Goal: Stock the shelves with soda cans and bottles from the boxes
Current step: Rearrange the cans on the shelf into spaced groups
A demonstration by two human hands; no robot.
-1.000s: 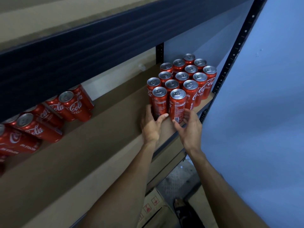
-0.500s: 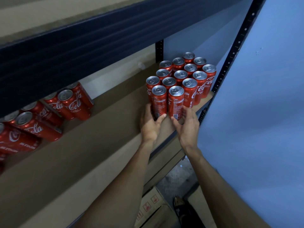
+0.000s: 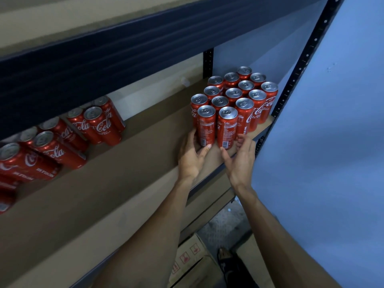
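Observation:
Several red Coca-Cola cans (image 3: 234, 94) stand upright in a tight block at the right end of the brown shelf board (image 3: 128, 163). My left hand (image 3: 190, 156) holds the base of the front-left can (image 3: 205, 125), fingers on its left side and thumb in front. My right hand (image 3: 239, 159) is by the front-right can (image 3: 227, 127). Its thumb tip touches the can's base and its fingers hang loosely curled just to the right of it.
More red cans (image 3: 97, 125) stand in rows at the shelf's left end. A dark beam (image 3: 124, 50) of the upper shelf hangs above. A black perforated post (image 3: 301, 63) and a blue wall (image 3: 342, 142) bound the right side. Cardboard boxes (image 3: 191, 258) lie on the floor below.
Both hands stayed at the two front cans. My right hand's fingers went from spread beside the front-right can to loosely curled. The view shifted slightly.

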